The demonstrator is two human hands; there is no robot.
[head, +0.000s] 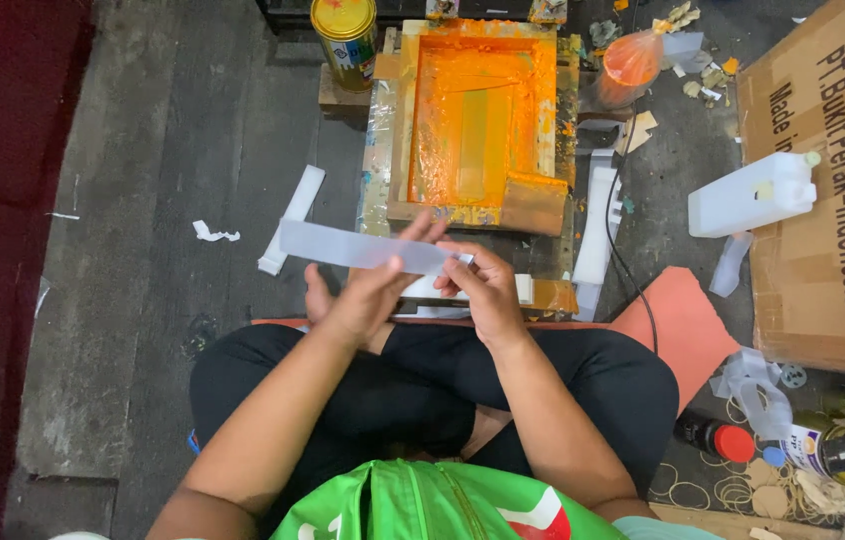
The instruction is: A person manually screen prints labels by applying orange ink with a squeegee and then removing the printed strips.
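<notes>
Bright green top (423,505) with a red-and-white patch low on the chest, black trousers (583,375), forearms bare, no rings or watch showing.

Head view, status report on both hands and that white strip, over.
Left hand and right hand both grip white strip. Strip held flat above orange-inked screen frame. Nothing between.

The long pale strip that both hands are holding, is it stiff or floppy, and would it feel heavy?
The strip sticks out past the left hand without drooping, so it is probably fairly stiff. It looks thin and translucent, so likely light. The right hand grips its other end; the smooth surface may be slippery.
</notes>
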